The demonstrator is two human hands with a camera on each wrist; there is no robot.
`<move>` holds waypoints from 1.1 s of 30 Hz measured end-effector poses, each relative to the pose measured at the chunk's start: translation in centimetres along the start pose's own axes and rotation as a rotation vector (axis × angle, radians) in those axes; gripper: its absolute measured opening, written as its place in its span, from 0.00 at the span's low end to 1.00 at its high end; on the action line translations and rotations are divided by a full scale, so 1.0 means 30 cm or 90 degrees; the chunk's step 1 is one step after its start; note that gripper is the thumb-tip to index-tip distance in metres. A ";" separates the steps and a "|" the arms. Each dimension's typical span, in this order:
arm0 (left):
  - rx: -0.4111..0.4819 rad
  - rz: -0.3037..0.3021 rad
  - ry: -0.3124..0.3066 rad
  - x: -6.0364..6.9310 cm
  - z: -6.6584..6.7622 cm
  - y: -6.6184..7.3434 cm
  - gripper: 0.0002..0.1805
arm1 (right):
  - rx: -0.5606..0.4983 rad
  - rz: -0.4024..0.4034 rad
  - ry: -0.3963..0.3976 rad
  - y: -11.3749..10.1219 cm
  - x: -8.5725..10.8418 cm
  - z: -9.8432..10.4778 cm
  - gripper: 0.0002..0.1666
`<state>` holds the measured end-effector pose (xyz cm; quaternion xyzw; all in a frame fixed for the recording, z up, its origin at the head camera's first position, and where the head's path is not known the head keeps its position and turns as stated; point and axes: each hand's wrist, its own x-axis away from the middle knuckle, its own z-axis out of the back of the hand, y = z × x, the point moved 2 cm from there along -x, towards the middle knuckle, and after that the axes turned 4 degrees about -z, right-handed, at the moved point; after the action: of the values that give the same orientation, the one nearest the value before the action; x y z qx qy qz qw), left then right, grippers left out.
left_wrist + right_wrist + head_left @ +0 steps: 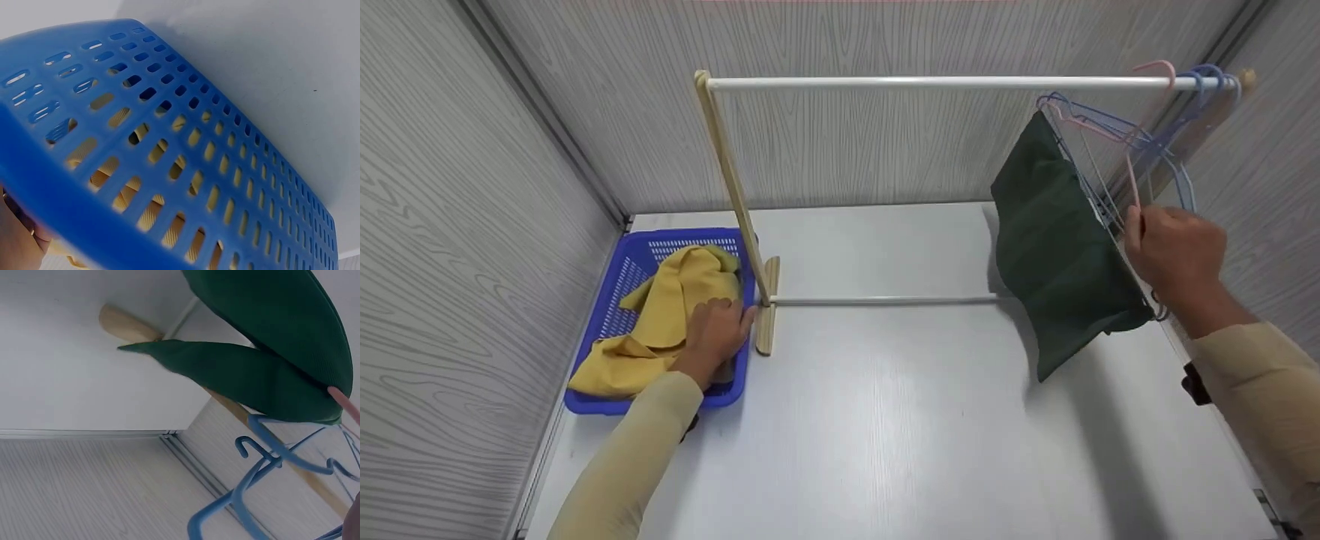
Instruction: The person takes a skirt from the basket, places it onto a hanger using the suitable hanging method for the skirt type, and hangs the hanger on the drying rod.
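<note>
In the head view my right hand grips the lower bar of a pink hanger hooked over the rail. A dark green cloth hangs beside this hand; in the right wrist view the green cloth falls in two folds near the pink bar. My left hand rests on a yellow cloth inside a blue basket, thumb spread toward the rim. Its fingertips are hidden, so I cannot tell whether they pinch fabric. Through the basket wall the left wrist view shows yellow fabric.
A clothes rack with a white rail and wooden side post stands on the white table. Several blue hangers crowd the rail's right end. Grey wood-grain panels enclose the back and sides.
</note>
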<state>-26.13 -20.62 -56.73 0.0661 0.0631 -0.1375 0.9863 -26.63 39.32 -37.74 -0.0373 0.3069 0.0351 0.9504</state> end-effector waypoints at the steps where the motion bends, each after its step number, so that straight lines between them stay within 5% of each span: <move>1: -0.001 0.000 0.000 -0.001 -0.001 0.000 0.27 | 0.002 -0.007 0.000 0.008 -0.001 0.003 0.29; 10: -0.013 0.047 -0.001 0.021 -0.004 -0.033 0.28 | 0.004 -0.012 0.051 0.064 0.019 0.009 0.32; 19: -0.027 0.133 -0.004 0.070 0.041 -0.142 0.31 | 0.008 -0.030 0.030 0.081 0.021 0.008 0.31; 22: -0.046 0.178 -0.026 0.102 0.052 -0.191 0.31 | 0.007 -0.032 0.031 0.080 0.021 0.005 0.31; 28: -0.059 0.260 -0.103 0.177 0.041 -0.262 0.40 | 0.001 0.022 0.111 0.073 0.030 -0.005 0.28; 33: -0.060 0.251 -0.171 0.215 0.017 -0.287 0.52 | -0.003 0.023 0.117 0.079 0.031 -0.015 0.29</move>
<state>-22.32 -30.59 -58.14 0.0120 -0.0760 0.0536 0.9956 -26.35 41.66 -38.78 -0.0371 0.3931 0.0497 0.9174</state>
